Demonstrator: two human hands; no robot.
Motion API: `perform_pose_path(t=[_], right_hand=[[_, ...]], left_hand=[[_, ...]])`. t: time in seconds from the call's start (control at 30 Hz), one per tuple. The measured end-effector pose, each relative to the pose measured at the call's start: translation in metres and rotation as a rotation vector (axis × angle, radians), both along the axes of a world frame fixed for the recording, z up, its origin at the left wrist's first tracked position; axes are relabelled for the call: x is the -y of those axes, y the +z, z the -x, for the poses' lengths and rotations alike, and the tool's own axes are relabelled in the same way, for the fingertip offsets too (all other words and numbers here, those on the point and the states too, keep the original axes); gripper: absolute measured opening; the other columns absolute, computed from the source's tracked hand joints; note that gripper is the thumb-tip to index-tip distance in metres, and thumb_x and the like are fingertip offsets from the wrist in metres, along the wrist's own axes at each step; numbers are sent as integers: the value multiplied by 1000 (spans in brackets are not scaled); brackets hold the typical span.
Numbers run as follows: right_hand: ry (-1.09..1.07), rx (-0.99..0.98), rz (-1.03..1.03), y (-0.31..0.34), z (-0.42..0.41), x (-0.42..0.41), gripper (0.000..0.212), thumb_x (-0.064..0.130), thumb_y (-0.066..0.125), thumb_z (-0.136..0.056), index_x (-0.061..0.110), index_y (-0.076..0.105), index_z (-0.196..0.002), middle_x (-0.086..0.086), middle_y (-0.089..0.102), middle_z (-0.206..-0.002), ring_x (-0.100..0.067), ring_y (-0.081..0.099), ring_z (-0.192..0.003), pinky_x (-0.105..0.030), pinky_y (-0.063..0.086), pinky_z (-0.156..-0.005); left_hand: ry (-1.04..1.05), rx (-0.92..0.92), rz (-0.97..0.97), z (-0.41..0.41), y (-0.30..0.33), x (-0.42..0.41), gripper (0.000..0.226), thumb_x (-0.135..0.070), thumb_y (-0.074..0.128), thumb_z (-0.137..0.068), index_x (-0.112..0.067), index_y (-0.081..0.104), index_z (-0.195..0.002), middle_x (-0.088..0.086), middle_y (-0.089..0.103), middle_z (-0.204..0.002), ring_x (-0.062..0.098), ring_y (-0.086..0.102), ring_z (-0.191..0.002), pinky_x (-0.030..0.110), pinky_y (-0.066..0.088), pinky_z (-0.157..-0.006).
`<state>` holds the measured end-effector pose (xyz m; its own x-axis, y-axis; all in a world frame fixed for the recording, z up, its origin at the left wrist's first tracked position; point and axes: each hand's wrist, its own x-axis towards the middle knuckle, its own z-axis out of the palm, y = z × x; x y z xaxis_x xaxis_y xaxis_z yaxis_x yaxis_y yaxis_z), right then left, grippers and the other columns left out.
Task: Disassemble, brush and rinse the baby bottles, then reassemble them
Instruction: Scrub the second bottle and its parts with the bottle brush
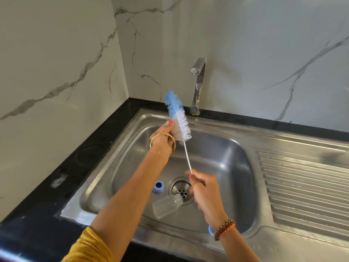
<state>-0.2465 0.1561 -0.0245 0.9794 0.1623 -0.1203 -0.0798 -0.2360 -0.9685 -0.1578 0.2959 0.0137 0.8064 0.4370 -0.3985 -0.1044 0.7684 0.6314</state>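
A long bottle brush (179, 118) with blue and white bristles slants up over the sink basin (217, 148). My left hand (166, 136) holds the white lower bristles. My right hand (204, 191) pinches the thin white twisted handle near its lower end. Below my hands a clear baby bottle (166, 206), with no cap, lies on its side in the basin with its neck by the drain (181, 190). A blue collar ring (158, 186) sits on the basin floor left of the drain. A blue loop (211, 230) shows by my right wrist.
A steel tap (197, 86) stands at the back of the sink; no water runs from it. A ribbed drainboard (302, 186) lies to the right. Black counter (75, 167) borders the sink on the left, under marble walls.
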Motion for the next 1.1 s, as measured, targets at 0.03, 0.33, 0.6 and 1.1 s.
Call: perform_pose_path(t=[0.03, 0.33, 0.6, 1.1], right_hand=[[-5, 11, 7, 0, -1, 1, 27, 6, 44, -95, 18, 69, -96, 2, 39, -46, -4, 27, -32, -15, 23, -35], [-84, 374, 378, -4, -3, 18, 30, 3, 50, -90, 14, 67, -112, 7, 59, -63, -6, 54, -56, -13, 32, -56], [-64, 293, 334, -1, -12, 5, 29, 7, 47, -93, 13, 66, -115, 9, 46, -62, -3, 45, -52, -11, 32, -54], [15, 320, 573, -6, -6, 19, 37, 7, 46, -88, 21, 61, -119, 0, 69, -101, -26, 61, -96, -27, 39, -71]], left_hand=[[26, -37, -35, 2, -3, -4, 30, 0, 65, -82, 0, 61, -112, 5, 65, -78, 11, 59, -66, 19, 54, -67], [49, -132, -375, 2, -11, -23, 34, 18, 47, -83, -13, 54, -72, -13, 58, -41, 14, 55, -68, 28, 49, -75], [-53, -129, -57, 5, -10, 19, 5, 18, 52, -83, 12, 53, -83, 9, 62, -47, 21, 61, -46, 29, 56, -51], [112, -108, -147, -4, -15, 7, 26, 19, 51, -81, 11, 60, -104, 18, 62, -88, 27, 64, -77, 33, 53, -81]])
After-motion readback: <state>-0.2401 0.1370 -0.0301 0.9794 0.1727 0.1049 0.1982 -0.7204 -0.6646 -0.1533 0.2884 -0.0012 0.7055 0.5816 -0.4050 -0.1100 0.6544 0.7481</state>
